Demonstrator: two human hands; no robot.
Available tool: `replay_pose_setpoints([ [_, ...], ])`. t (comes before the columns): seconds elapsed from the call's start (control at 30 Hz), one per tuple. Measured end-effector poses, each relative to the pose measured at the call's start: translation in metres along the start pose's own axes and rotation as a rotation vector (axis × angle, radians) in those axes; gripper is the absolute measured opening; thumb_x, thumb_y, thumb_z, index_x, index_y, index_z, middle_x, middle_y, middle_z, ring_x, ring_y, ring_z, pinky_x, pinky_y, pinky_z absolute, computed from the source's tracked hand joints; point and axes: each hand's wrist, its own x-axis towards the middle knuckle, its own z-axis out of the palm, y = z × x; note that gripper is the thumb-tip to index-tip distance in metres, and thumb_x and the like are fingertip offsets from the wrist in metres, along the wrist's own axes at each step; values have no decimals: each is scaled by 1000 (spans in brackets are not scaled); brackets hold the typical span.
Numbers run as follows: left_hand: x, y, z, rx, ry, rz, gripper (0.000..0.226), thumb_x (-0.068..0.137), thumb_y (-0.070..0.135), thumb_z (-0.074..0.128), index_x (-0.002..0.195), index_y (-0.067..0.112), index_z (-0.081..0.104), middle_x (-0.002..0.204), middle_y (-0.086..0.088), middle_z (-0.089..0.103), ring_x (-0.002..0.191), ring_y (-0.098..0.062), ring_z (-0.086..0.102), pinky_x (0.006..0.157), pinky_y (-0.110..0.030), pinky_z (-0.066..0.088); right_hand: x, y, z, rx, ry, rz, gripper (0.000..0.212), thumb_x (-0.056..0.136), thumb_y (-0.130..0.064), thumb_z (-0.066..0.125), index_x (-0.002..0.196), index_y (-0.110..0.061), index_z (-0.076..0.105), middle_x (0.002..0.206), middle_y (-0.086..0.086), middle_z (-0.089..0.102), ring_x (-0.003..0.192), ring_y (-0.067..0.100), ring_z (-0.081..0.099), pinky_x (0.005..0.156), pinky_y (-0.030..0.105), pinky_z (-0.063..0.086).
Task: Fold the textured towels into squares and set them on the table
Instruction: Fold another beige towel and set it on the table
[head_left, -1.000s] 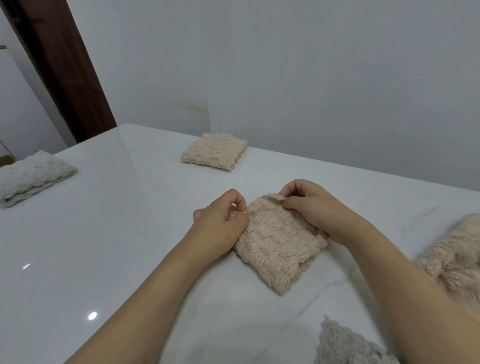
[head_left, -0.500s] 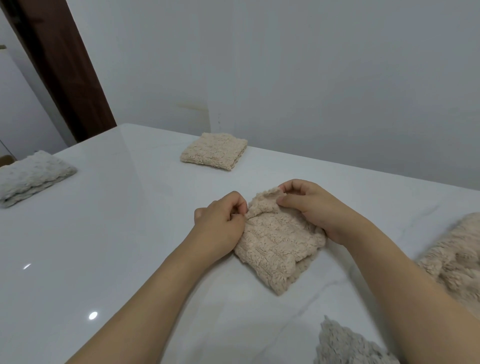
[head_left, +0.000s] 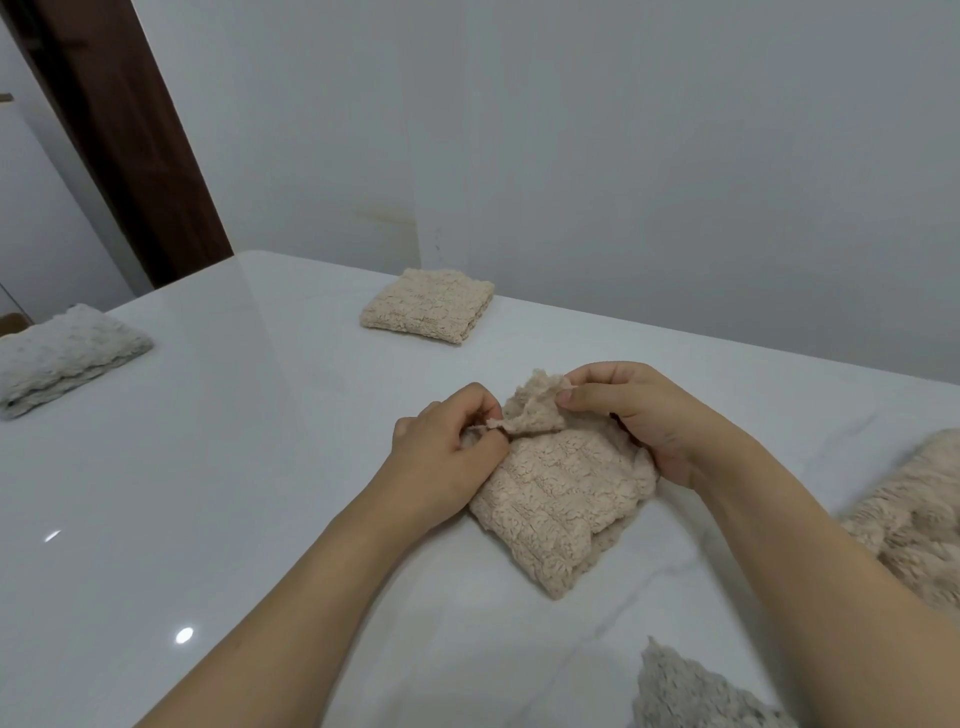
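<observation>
The beige, nubbly-textured towel being folded (head_left: 561, 493) lies on the white glossy tabletop (head_left: 234, 467), near its middle and toward the right edge. The left hand (head_left: 447, 452) pinches the towel's far-left corner between thumb and fingers. The right hand (head_left: 634, 415) pinches the far edge and holds a small flap raised off the bundle.

Risk: the near layers are uneven, with a lower ply protruding at the near corner. If the raised flap is pulled further, the stacked layers may slide apart and the square outline be lost. The thick pile is likely to spring open unless pressed flat.

Against the earlier frames, the far edge, previously flat on the bundle, is now lifted and peeled back.

A folded beige square towel (head_left: 428, 305) sits toward the far edge. A folded pale grey towel (head_left: 67, 353) lies at the left edge. Unfolded towels wait at the right edge (head_left: 914, 519) and near edge (head_left: 691, 696).
</observation>
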Motion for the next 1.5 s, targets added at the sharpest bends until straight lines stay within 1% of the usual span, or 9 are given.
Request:
replay_pose_setpoints([
  [0.4, 5, -8, 4, -78, 49, -56, 22, 91, 46, 56, 78, 28, 54, 64, 10, 57, 73, -15, 50, 71, -32, 37, 8, 7, 4, -104, 177, -85, 5, 85, -10, 70, 89, -12, 71, 92, 15, 73, 83, 25, 68, 81, 39, 55],
  [0.53, 6, -9, 7, -73, 83, -78, 8, 93, 39, 55, 91, 35, 49, 70, 10, 56, 76, -16, 47, 84, -42, 39, 10, 12, 5, -177, 201, -110, 19, 88, -16, 70, 106, -17, 67, 94, 20, 70, 76, 23, 62, 79, 42, 54],
  [0.63, 5, -5, 7, -72, 108, -92, 8, 99, 37, 48, 96, 34, 54, 66, 10, 58, 74, -8, 51, 90, -40, 39, 12, 12, 6, -374, 231, -85, 18, 90, -27, 66, 106, -19, 65, 81, 4, 63, 59, 8, 55, 55, 22, 48],
  [0.73, 5, -3, 8, 48, 147, -72, 18, 103, 34, 40, 99, 27, 56, 66, 7, 61, 81, 9, 50, 97, -33, 30, 13, 13, 10, -854, 256, -74, 26, 92, -45, 56, 99, -21, 62, 87, -7, 60, 73, 8, 57, 62, 24, 44],
  [0.9, 7, -9, 16, 236, 206, -19, 7, 97, 34, 47, 98, 28, 52, 67, 11, 57, 91, -11, 55, 89, -32, 22, 9, 10, 16, -1152, 254, 34, 53, 94, -64, 32, 76, -17, 49, 78, -1, 55, 72, 17, 53, 60, 31, 39],
  [1.07, 8, -7, 14, 163, 188, -51, 9, 97, 37, 47, 94, 30, 52, 69, 8, 60, 86, -9, 57, 96, -32, 24, 7, 4, 21, -1186, 192, 45, 56, 97, -60, 29, 67, -15, 44, 72, 1, 53, 69, 18, 50, 59, 30, 36],
  [1.2, 8, 1, 7, 83, 194, -130, 20, 98, 33, 44, 90, 24, 60, 77, 6, 67, 82, 15, 49, 96, -31, 27, 6, 5, 20, -1210, 203, -2, 49, 97, -59, 29, 72, -18, 41, 76, -1, 52, 76, 20, 51, 67, 34, 40],
  [1.33, 14, -7, 1, -71, 99, -233, 33, 87, 37, 51, 62, 17, 45, 59, 6, 44, 73, -21, 44, 77, -37, 34, 9, 12, 16, -1131, 229, -43, 51, 96, -59, 35, 70, -16, 44, 73, -1, 53, 71, 18, 51, 62, 33, 37],
  [1.5, 12, -5, -14, -484, -108, -219, 28, 77, 36, 66, 58, 19, 53, 64, 3, 51, 77, -21, 49, 75, -40, 39, 9, 12, 8, -892, 318, -82, 42, 95, -58, 38, 85, -17, 44, 72, -4, 50, 65, 14, 46, 58, 31, 34],
])
